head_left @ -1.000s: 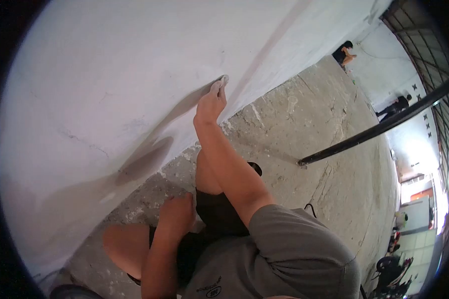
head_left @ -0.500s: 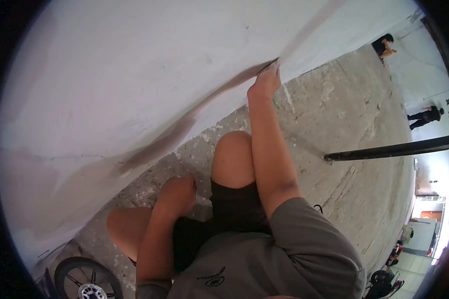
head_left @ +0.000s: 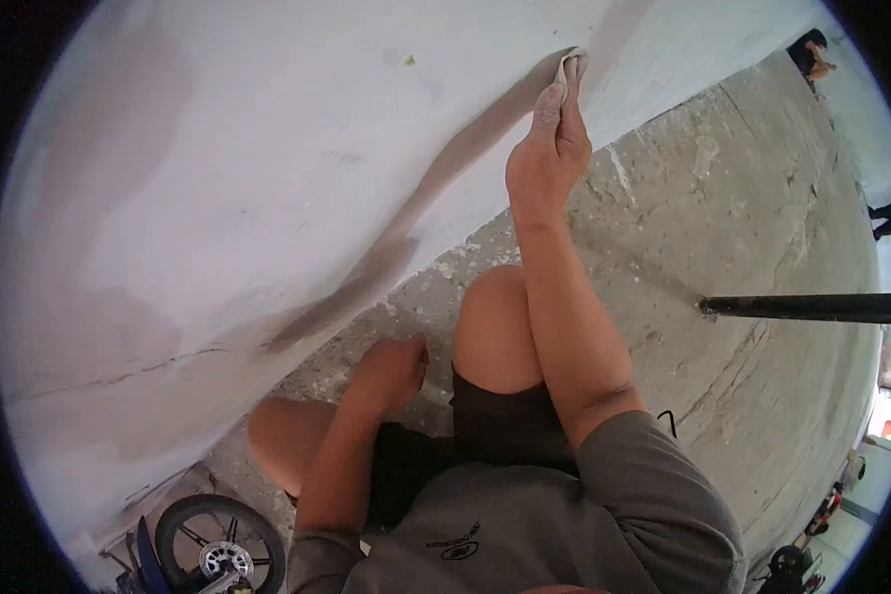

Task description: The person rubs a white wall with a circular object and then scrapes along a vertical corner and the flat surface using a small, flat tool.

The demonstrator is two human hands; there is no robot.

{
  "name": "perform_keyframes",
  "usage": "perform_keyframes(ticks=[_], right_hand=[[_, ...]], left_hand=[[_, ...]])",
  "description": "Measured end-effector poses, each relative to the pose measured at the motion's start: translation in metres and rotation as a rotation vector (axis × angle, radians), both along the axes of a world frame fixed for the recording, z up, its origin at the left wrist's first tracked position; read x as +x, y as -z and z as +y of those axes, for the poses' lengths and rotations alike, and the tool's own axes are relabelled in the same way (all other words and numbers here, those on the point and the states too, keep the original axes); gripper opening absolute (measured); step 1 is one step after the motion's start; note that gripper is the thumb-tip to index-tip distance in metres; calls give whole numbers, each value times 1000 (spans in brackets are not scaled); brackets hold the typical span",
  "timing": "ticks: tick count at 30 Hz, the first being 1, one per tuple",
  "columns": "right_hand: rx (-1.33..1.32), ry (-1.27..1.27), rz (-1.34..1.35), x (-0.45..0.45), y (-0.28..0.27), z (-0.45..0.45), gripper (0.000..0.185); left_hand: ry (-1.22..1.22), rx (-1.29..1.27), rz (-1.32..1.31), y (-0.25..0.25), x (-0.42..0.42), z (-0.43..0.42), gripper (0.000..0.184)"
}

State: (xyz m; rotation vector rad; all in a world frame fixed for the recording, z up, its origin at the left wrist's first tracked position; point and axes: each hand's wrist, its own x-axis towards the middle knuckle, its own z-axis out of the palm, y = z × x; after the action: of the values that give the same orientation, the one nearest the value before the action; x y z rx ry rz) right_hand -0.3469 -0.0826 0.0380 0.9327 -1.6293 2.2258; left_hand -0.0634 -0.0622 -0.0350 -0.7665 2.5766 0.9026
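— How was the right hand point(head_left: 548, 163) held?
— It was stretched forward to the pale wall point(head_left: 267, 178), nearly closed, and a thin, whitish sheet point(head_left: 565, 73) was pinched between its thumb and fingers. Pale dust was seen on the thumb.
— Where was the sheet placed?
— At the wall's surface, where the hand was met by its long shadow. What the sheet was made of could not be told.
— And the left hand point(head_left: 394, 374)?
— That was held between the knees, apart from the wall, with its fingers curled into a loose fist. Whether anything was enclosed in it could not be told.
— What else was seen?
— A dark pole point(head_left: 802, 308) was seen to the right, over the rough floor point(head_left: 742, 198). A spoked wheel point(head_left: 225, 559) was shown at the lower left, and a crack point(head_left: 148, 370) was visible low on the wall. Two people point(head_left: 810, 59) were partly seen in the distance.
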Motion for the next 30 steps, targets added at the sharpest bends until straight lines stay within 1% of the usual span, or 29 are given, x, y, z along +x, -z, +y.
perform_keyframes(ticks=[1,4,7,8,11,13,14,15,16,17,19,20,22,23,25,26,28,29,30], right_hand=[[46,28,71,4,-2,0,42],[-24,-20,89,16,-6,-3,39],[14,-41,122,34,-16,-1,39],[-32,-50,182,41,-18,-4,39],[4,-53,282,66,-23,-5,39],[32,-76,330,88,-22,-7,39],[63,-83,364,100,-22,-8,40],[62,-93,378,116,-22,-7,40],[105,-157,420,133,-22,-6,43],[149,-220,463,148,-21,-6,46],[248,-328,823,175,-16,-10,51],[249,-332,838,190,-14,-13,51],[270,-476,1140,216,-9,-18,51],[269,-486,1158,220,-6,-20,51],[296,-417,1205,226,2,-25,47],[291,-438,1224,225,3,-27,47],[291,-278,1226,214,1,-28,47],[285,-294,1238,207,-1,-30,47],[306,-222,1232,197,-5,-30,48]], left_hand=[[0,7,-6,0,0,0,19],[-1,-32,-97,-7,3,1,17],[-20,-61,-81,-16,9,7,18],[-41,-63,-71,-19,13,9,18],[-16,-66,-16,-30,26,14,19],[20,-91,77,-34,37,20,19],[9,-95,90,-31,43,23,19],[46,-96,127,-26,49,27,20],[85,-96,165,-21,54,30,20],[75,-94,180,-27,56,33,20],[107,-80,158,-45,59,43,23],[101,-81,173,-45,60,46,23],[135,-70,154,-45,66,54,27],[122,-70,169,-45,68,57,27],[112,-79,137,-41,74,61,29],[88,-75,152,-40,77,62,29],[63,-77,195,-38,84,62,30],[46,-76,204,-39,86,60,30],[41,-83,218,-41,87,59,30]])
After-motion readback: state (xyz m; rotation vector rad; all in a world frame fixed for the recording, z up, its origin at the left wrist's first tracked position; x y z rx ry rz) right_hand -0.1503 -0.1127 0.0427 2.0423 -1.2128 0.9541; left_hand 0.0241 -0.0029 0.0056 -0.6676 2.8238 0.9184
